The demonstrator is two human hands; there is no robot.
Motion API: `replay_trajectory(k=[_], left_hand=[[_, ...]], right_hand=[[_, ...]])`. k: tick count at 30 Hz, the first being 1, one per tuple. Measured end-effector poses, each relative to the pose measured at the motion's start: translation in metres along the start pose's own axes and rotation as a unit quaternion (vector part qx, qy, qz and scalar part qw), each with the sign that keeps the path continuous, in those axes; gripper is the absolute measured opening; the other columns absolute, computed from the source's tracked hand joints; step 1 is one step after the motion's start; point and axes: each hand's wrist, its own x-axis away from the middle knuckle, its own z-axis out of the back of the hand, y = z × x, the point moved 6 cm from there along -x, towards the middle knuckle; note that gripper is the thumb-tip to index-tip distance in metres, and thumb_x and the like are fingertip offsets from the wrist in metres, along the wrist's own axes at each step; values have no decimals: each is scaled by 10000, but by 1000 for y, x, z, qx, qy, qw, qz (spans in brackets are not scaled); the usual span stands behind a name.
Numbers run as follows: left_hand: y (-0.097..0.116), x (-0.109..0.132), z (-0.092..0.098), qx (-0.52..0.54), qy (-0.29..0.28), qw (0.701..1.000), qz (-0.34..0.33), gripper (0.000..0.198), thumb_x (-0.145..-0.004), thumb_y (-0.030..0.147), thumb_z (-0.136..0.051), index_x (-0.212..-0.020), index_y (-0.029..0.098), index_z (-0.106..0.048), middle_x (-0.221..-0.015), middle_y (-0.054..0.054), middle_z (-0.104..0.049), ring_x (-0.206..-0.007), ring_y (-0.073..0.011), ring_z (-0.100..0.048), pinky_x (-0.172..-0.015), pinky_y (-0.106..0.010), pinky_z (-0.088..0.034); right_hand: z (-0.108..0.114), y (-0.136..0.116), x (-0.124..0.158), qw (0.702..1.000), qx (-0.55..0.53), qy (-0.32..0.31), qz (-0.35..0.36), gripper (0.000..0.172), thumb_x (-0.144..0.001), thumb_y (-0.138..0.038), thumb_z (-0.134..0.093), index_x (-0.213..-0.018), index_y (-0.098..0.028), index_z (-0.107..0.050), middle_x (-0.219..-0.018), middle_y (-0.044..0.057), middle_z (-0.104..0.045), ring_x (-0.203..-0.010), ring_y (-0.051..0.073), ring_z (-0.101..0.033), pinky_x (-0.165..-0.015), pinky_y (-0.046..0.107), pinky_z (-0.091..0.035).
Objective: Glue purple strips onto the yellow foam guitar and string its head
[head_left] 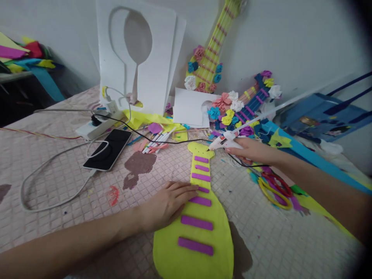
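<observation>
A yellow lute-shaped craft piece [200,240] lies flat in front of me, with several purple strips [196,222] across its neck and body. My left hand [167,201] rests on its left side where neck and body meet, fingers laid flat over the strip ends. At the top of the neck, my right hand [251,150] is wrapped round a white hot glue gun [221,142] with a long clear glue stick [285,104] sticking out of its back. The nozzle is at the right of the yellow headpiece; whether it touches is hard to tell.
A phone [108,149] on a cable and a power strip [97,126] stand left. Behind are white cut-out boards [116,46], a finished yellow flowered lute [216,46], a blue flowered one [252,104] and markers [158,141]. Scissors [273,190] and a blue bag [322,116] are right.
</observation>
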Motion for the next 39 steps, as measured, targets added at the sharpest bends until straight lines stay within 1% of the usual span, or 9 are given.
replay_trajectory(k=[8, 16, 19, 23, 26, 31, 34, 36, 39], left_hand=[[0, 0, 1, 3, 8, 1000, -6, 420, -952, 187, -371, -1369, 238, -391, -1435, -56, -462, -1316, -198, -417, -1075, -404, -334], [0, -1, 2, 9, 6, 1000, -11, 438, -947, 179, -378, -1382, 233, -372, -1433, -70, -464, -1324, -206, -410, -1056, -396, -356], [1, -1, 2, 5, 0, 1000, -6, 451, -940, 167, -384, -1386, 226, -361, -1433, -73, -463, -1317, -204, -415, -1053, -397, -358], [2, -1, 0, -3, -8, 1000, 1, 473, -932, 166, -396, -1397, 230, -347, -1432, -64, -465, -1311, -197, -420, -1059, -393, -353], [1, 0, -1, -14, -5, 1000, 2, 464, -934, 183, -395, -1395, 231, -361, -1431, -72, -465, -1315, -205, -416, -1060, -399, -350], [7, -1, 5, -20, 5, 1000, 7, 425, -955, 187, -355, -1375, 238, -397, -1435, -76, -459, -1322, -202, -412, -1077, -407, -342], [31, 2, 11, -23, -8, 1000, -12, 448, -935, 295, -449, -1378, 248, -398, -1447, -75, -444, -1365, -243, -352, -1122, -473, -282], [54, 8, 7, -18, -54, 997, -52, 553, -883, 405, -534, -1392, 251, -384, -1466, -74, -418, -1396, -285, -291, -1146, -532, -216], [80, 15, -4, -25, -117, 988, -96, 573, -876, 333, -535, -1417, 255, -362, -1531, -57, -303, -1419, -316, -235, -1143, -548, -229]], right_hand=[[-5, 8, -9, 999, 37, 9, 0, 454, -833, -636, -451, -964, -207, -518, -490, -25, -525, -440, 186, -556, -435, 279, -402], [-4, -8, -25, 998, 59, -30, 9, 396, -842, -580, -463, -681, -221, -417, -441, -37, -455, -371, 124, -445, -404, 253, -315], [-7, 0, -22, 999, 28, -29, -9, 395, -831, -590, -469, -690, -225, -413, -448, -50, -440, -377, 122, -441, -405, 252, -316], [-8, 13, 2, 997, -75, -14, -4, 424, -825, -605, -484, -659, -220, -424, -465, -33, -451, -433, 131, -461, -446, 263, -341], [0, 28, 22, 975, -209, 77, -13, 421, -830, -591, -513, -661, -220, -411, -529, -33, -441, -463, 112, -416, -453, 266, -300], [10, 62, 46, 885, -372, 279, -35, 360, -808, -554, -577, -738, -243, -411, -636, -32, -416, -505, 118, -406, -432, 285, -248], [21, 76, 61, 848, -374, 376, -20, 337, -807, -542, -584, -766, -255, -412, -645, -36, -398, -522, 122, -420, -435, 285, -254], [32, 80, 74, 820, -361, 445, -2, 297, -797, -496, -617, -783, -251, -451, -641, -35, -407, -514, 117, -429, -440, 286, -268], [43, 81, 88, 789, -354, 501, 29, 241, -784, -433, -640, -796, -243, -492, -620, -36, -413, -489, 112, -417, -436, 290, -276]])
